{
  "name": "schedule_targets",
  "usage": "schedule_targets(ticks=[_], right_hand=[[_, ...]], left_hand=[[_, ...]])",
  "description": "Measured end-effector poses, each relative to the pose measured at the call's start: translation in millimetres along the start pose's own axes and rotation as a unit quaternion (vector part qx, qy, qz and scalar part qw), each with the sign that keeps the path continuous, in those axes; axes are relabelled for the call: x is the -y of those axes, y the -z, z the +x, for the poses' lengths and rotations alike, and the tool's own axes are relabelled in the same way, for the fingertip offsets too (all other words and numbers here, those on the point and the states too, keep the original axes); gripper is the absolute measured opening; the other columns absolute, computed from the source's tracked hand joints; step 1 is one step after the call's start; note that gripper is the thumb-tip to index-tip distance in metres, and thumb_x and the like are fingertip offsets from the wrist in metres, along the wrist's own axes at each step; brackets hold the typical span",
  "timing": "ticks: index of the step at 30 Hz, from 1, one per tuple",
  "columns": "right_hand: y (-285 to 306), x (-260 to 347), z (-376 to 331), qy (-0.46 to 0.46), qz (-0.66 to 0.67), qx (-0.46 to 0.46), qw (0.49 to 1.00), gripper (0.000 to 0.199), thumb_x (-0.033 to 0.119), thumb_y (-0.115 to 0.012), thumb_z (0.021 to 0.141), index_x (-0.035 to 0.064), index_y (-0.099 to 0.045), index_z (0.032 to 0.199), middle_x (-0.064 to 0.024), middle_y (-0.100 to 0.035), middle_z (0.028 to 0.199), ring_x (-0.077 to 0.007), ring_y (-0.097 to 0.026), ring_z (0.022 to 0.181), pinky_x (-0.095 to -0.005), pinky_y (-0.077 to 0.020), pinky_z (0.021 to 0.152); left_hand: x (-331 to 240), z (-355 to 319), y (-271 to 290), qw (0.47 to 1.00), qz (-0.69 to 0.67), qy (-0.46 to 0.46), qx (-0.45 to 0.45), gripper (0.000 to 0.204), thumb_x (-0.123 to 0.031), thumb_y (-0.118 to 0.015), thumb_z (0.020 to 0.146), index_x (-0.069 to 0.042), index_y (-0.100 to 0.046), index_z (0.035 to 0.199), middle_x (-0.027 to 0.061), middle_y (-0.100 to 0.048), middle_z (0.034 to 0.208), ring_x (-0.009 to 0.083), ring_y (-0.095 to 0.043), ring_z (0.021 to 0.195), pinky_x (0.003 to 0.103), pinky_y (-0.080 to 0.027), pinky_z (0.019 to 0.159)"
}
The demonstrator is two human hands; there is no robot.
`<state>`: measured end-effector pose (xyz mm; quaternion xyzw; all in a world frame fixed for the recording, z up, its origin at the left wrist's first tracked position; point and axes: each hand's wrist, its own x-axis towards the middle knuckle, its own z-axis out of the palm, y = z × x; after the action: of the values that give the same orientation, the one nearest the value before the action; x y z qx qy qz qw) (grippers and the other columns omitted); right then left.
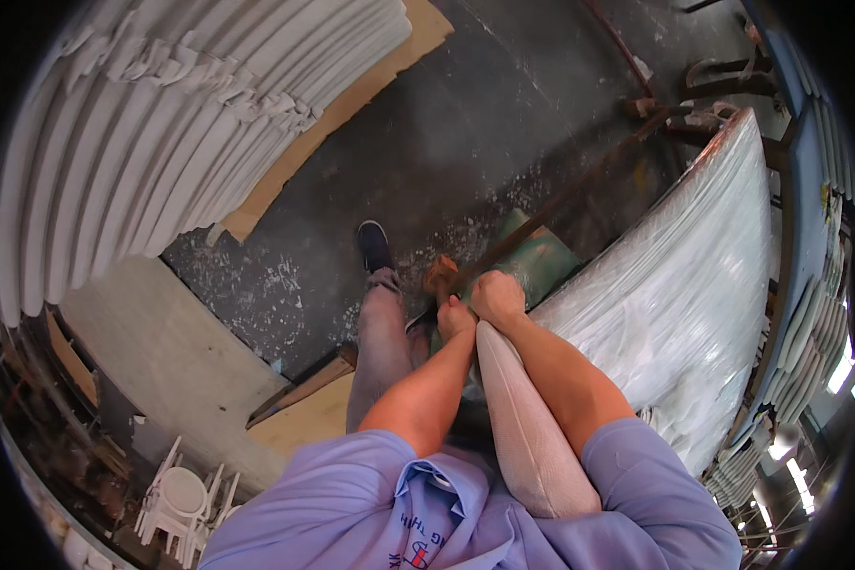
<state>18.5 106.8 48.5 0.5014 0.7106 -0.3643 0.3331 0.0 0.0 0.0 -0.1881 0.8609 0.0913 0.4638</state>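
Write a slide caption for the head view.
Left hand and right hand close together near the tip of a long, pale, padded fabric piece.

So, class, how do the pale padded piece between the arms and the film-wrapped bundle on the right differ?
The padded piece looks narrow; the wrapped bundle is far larger and broader. The padded piece has a matte, fabric-like surface; the wrapped bundle shines under film. Both are pale.

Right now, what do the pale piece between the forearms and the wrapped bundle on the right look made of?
Pale piece: probably matte textile over padding; fine texture, rounded sides.
Wrapped bundle: likely glossy clear plastic film outside, given creases and bright highlights; contents unclear.
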Motion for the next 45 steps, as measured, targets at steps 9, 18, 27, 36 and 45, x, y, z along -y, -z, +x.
schedule_targets(ticks=[9, 18, 27, 36, 45], right_hand=[[7.6, 6.3, -31.6, 0.013, 0.047, -0.154, 0.987, 0.031, 0.035, -0.068, 0.091, 0.0054, -0.074, 0.085, -0.0212, -0.073, 0.087, -0.0418, -0.07, 0.087, -0.0504, -0.0549, 0.081], [12.4, 47.2, -66.2, 0.047, 0.107, -0.144, 0.983, 0.062, 0.062, -0.063, 0.091, 0.0012, -0.073, 0.087, -0.0222, -0.072, 0.087, -0.0395, -0.071, 0.089, -0.0478, -0.0529, 0.081], [-12.9, 27.3, -65.5, 0.051, 0.061, -0.05, 0.996, 0.065, 0.062, -0.064, 0.089, -0.0019, -0.076, 0.1, -0.0279, -0.072, 0.106, -0.0419, -0.069, 0.107, -0.0469, -0.0523, 0.093], [-6.0, 40.4, -49.8, 0.053, -0.035, -0.125, 0.99, 0.047, 0.048, -0.061, 0.096, 0.0047, -0.074, 0.083, -0.0232, -0.072, 0.085, -0.0451, -0.07, 0.086, -0.0535, -0.0544, 0.079], [-11.2, 36.4, -12.7, 0.074, -0.061, -0.08, 0.992, 0.029, 0.029, -0.061, 0.09, 0.005, -0.077, 0.089, -0.0233, -0.073, 0.091, -0.0437, -0.071, 0.091, -0.0519, -0.0561, 0.086]], left_hand=[[28.6, -17.3, 36.9, 0.887, -0.316, 0.028, 0.336, 0.064, -0.054, -0.055, 0.103, -0.007, -0.051, 0.146, 0.0125, -0.07, 0.119, 0.0253, -0.064, 0.108, 0.04, -0.048, 0.098], [69.8, -21.2, 97.5, 0.772, -0.438, -0.088, 0.452, 0.048, -0.043, -0.056, 0.106, -0.003, -0.062, 0.131, 0.0089, -0.065, 0.132, 0.0211, -0.06, 0.118, 0.037, -0.045, 0.102], [79.6, -20.7, 93.2, 0.797, -0.419, -0.004, 0.435, 0.062, -0.054, -0.054, 0.103, -0.005, -0.058, 0.141, 0.0104, -0.057, 0.144, 0.025, -0.05, 0.133, 0.042, -0.037, 0.111], [56.6, -14.0, 77.9, 0.862, -0.371, -0.035, 0.344, 0.044, -0.043, -0.055, 0.106, -0.003, -0.07, 0.119, 0.0056, -0.069, 0.108, 0.0169, -0.06, 0.098, 0.033, -0.046, 0.09], [40.6, 5.1, 69.1, 0.882, -0.344, 0.003, 0.322, 0.04, -0.038, -0.058, 0.106, 0.0, -0.071, 0.111, 0.0057, -0.07, 0.095, 0.0168, -0.06, 0.08, 0.033, -0.049, 0.076]])
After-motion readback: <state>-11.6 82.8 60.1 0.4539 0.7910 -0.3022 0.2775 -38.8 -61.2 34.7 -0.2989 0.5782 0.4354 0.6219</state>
